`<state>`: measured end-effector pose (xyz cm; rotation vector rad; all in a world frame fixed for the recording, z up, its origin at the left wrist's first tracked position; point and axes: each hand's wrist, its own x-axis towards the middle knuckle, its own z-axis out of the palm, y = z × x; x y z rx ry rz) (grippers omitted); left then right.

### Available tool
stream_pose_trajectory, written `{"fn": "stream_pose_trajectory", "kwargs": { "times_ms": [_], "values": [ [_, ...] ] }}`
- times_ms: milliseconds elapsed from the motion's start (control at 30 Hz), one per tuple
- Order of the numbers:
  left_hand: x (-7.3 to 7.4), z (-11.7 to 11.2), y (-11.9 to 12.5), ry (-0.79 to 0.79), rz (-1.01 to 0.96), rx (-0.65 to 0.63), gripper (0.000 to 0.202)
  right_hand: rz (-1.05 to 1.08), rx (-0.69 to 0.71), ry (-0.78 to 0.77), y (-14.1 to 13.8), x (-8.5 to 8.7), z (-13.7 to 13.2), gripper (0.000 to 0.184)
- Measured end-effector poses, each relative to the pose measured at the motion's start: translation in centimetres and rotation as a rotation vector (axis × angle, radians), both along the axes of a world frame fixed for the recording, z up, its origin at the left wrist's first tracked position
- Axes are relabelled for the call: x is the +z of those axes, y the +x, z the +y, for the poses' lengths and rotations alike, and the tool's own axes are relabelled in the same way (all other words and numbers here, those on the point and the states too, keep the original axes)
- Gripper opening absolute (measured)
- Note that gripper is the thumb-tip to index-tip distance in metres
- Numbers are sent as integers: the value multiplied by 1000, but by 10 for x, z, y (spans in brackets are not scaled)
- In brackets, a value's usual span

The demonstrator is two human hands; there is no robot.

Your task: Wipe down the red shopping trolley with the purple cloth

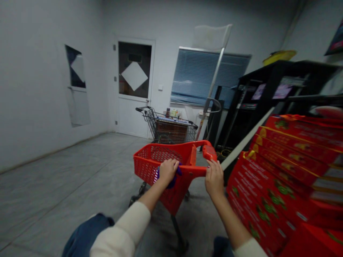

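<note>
A red plastic shopping cart (182, 192) stands in front of me, turned so its basket points to the left. My left hand (168, 170) is closed over the near side rim of the basket. Under and beside its fingers shows something purple (173, 181), its kind unclear; whether the hand also holds it I cannot tell. My right hand (214, 178) is closed on the near end of the cart's red handle (209, 151), fingers bent over it. The inside of the basket is mostly hidden by its perforated walls.
Close on the right rise stacked red printed boxes (270, 189). Behind the cart stands a dark wire shopping cart (151, 123) holding a brown box (171, 132). A tall pole stand (217, 67), black shelving (278, 71), a white door (132, 116) and a mirror (77, 85) are further back.
</note>
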<state>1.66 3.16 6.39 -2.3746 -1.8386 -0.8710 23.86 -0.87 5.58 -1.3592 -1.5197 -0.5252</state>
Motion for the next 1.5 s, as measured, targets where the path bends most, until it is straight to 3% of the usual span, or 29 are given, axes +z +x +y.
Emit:
{"fn": "stream_pose_trajectory", "kwargs": {
  "times_ms": [300,467,633,733,933,1100,1200,1300,1400,1500],
  "values": [
    [23,-37,58,128,-74,-192,45,19,-5,23,-11,-1,-7,46],
    [15,-22,33,113,-87,-255,44,8,7,2,-10,-1,-11,45],
    [6,0,-1,20,-84,-144,43,40,-22,37,-24,0,-11,46],
    [10,-6,5,29,-91,-105,42,55,-52,70,-38,-1,-10,46],
    [24,-30,29,154,-74,-198,40,38,-35,40,-47,3,-18,46],
    [15,-5,2,127,-98,-286,40,18,13,-37,-25,15,-13,50],
    [8,15,-14,72,-153,-260,40,43,44,-86,-21,12,-2,53],
    [7,19,-16,60,-190,-190,40,99,74,-68,-27,4,8,56],
    [14,6,-3,109,-145,-162,41,114,61,-20,-39,-3,12,56],
    [26,-15,16,180,-84,-211,41,111,39,-4,-49,-3,9,57]
  ]
}}
